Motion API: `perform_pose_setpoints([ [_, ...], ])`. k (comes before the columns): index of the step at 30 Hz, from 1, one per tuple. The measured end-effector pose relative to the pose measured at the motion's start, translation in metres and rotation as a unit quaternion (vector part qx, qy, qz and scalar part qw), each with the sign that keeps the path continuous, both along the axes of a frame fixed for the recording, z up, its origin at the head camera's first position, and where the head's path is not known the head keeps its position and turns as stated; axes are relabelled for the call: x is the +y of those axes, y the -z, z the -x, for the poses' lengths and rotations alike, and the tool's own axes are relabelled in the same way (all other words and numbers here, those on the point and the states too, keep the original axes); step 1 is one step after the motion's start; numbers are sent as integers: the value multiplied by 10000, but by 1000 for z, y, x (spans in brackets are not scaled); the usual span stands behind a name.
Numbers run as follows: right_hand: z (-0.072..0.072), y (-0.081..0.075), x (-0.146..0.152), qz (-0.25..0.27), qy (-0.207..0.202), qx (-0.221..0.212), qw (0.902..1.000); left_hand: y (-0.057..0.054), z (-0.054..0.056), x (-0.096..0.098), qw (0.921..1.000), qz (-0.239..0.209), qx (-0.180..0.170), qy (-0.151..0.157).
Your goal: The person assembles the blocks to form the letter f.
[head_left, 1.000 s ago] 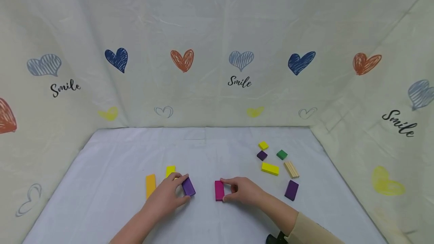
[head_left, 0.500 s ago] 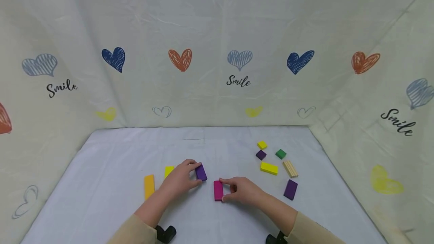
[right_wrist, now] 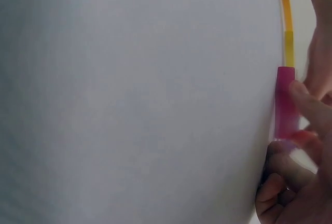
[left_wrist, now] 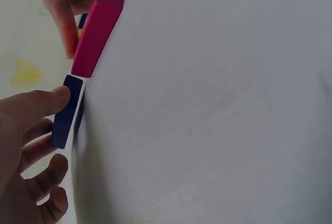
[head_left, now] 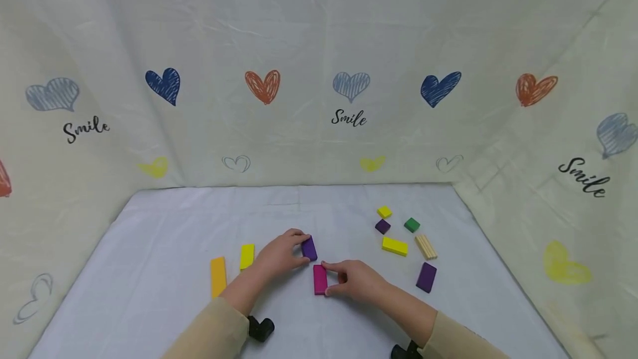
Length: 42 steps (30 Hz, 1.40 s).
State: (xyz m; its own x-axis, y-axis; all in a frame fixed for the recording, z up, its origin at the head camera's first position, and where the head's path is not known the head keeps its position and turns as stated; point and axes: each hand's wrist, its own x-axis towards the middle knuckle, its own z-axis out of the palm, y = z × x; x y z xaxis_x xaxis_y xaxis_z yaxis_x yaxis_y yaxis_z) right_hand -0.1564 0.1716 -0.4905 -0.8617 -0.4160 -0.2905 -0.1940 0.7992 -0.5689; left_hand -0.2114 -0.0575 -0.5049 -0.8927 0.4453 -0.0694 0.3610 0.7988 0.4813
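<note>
My left hand (head_left: 278,255) pinches a small purple block (head_left: 309,249) between thumb and fingers, just beyond the far end of a magenta block (head_left: 320,280). The magenta block lies on the white cloth, and my right hand (head_left: 360,282) holds it from the right, thumb at the near end and a finger at the far end. In the left wrist view the purple block (left_wrist: 66,115) comes close to one end of the magenta block (left_wrist: 98,32); whether they touch is hard to tell. In the right wrist view the magenta block (right_wrist: 285,99) is partly covered by fingers.
Left of my left arm lie an orange block (head_left: 218,276) and a yellow block (head_left: 247,256). To the right are a yellow block (head_left: 395,246), a ridged wooden piece (head_left: 426,246), a dark purple block (head_left: 426,277), and yellow (head_left: 384,212), purple (head_left: 382,226) and green (head_left: 411,224) small blocks.
My left hand has carried the purple block right and away from me, from left of the magenta block to its far end. The right hand keeps its hold, nearly still.
</note>
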Motion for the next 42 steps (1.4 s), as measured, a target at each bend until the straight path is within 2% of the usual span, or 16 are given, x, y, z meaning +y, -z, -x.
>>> perform_pose_setpoints([
  [6,0,-2,-1,65,-15,-9,10000,2,2,2,9993,-109,-327,114],
  [15,-1,-1,1,-39,11,-5,10000,7,8,-4,9939,-599,-865,317],
  [20,0,0,1,-35,-2,16,10000,12,10,-4,9937,-756,-801,216],
  [36,-2,-2,0,-37,-19,105,9999,9,4,7,9963,-613,-591,-55],
  [42,-2,-2,-1,-54,-41,130,9999,7,3,7,9966,-587,-581,-48],
])
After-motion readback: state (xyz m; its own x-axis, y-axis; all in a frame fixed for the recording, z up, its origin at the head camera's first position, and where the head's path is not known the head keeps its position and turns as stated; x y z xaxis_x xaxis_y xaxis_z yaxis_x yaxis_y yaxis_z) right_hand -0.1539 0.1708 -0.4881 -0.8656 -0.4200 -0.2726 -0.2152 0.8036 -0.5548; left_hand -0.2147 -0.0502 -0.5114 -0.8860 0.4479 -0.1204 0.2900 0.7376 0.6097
